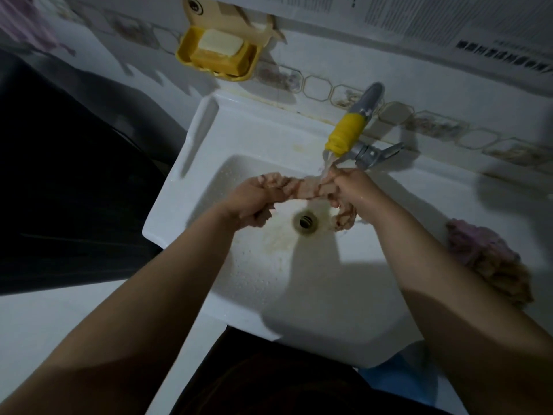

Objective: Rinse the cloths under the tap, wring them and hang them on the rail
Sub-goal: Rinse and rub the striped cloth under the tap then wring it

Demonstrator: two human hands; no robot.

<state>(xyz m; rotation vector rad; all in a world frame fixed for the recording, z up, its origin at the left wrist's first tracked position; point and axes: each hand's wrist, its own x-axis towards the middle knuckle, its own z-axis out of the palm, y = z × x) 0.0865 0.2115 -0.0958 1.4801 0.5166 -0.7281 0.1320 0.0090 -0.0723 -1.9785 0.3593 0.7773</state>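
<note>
A wet pinkish cloth is stretched between both hands over the white sink. My left hand grips its left end and my right hand grips its right end, where loose folds hang down toward the drain. Water runs from the tap, with its yellow nozzle, onto the cloth beside my right hand. A pile of more cloths, purple and beige, lies on the sink's right ledge.
A yellow soap dish with a pale bar is fixed to the tiled wall at the back left. A purple cloth hangs at the top left corner. A dark appliance stands left of the sink.
</note>
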